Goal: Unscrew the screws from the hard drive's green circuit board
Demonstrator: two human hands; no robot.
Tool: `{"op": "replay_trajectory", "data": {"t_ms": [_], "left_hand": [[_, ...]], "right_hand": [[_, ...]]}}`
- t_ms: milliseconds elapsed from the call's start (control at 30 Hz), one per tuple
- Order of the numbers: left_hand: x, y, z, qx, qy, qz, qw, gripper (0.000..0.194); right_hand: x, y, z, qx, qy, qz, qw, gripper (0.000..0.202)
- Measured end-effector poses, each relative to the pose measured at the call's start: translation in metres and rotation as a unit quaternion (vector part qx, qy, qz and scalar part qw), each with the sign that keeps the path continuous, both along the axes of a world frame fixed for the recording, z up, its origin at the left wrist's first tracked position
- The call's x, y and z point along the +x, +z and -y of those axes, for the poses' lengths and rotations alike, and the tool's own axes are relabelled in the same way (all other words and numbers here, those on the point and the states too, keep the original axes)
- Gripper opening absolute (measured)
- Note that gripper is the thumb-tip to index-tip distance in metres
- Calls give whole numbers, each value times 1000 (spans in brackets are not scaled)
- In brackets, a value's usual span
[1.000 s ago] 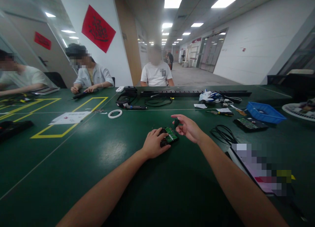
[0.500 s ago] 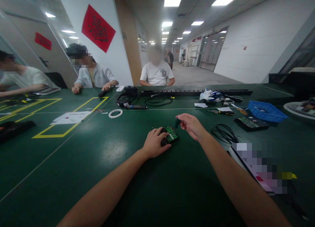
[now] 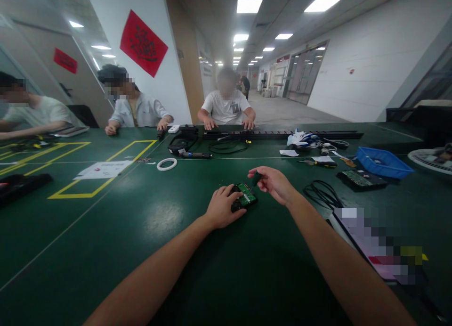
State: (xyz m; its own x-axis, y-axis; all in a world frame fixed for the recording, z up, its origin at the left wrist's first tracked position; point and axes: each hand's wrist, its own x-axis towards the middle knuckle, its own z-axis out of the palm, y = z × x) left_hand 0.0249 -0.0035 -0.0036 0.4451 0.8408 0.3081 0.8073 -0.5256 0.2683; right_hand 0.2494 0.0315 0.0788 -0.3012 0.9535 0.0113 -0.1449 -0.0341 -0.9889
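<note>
A small black hard drive with a green circuit board (image 3: pixel 246 197) lies on the green table in front of me. My left hand (image 3: pixel 224 204) grips its left side, with fingers on top and thumb along the near edge. In my right hand (image 3: pixel 273 182) is a screwdriver (image 3: pixel 256 178) with a dark green handle. It is tilted, and its thin tip points down to the board's right part. Whether the tip sits in a screw is too small to tell.
To the right are a black cable (image 3: pixel 323 194), another circuit-board unit (image 3: pixel 362 179), a blue tray (image 3: pixel 383 163) and a notebook (image 3: pixel 367 246). A white tape roll (image 3: pixel 166 164) and paper (image 3: pixel 102 169) lie left. Another person (image 3: pixel 226 104) sits opposite.
My right fingers have shifted on the screwdriver handle, while the left hand stays on the hard drive. The person opposite has brought both hands onto the table. The view has tilted slightly.
</note>
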Motion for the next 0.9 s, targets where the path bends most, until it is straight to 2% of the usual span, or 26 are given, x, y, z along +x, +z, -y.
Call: {"op": "replay_trajectory", "data": {"t_ms": [267, 400, 567, 900], "left_hand": [[1, 2, 0, -4, 4, -2, 1000, 61], [2, 0, -1, -5, 4, 1, 1000, 61], [1, 0, -1, -4, 5, -2, 1000, 61], [1, -1, -1, 4, 1, -5, 1000, 61]], "right_hand": [[-2, 0, 3, -13, 17, -24, 999, 22], [-2, 1, 2, 11, 8, 14, 1000, 31], [-1, -5, -2, 39, -8, 29, 999, 29], [-2, -4, 1, -18, 20, -25, 999, 22]]}}
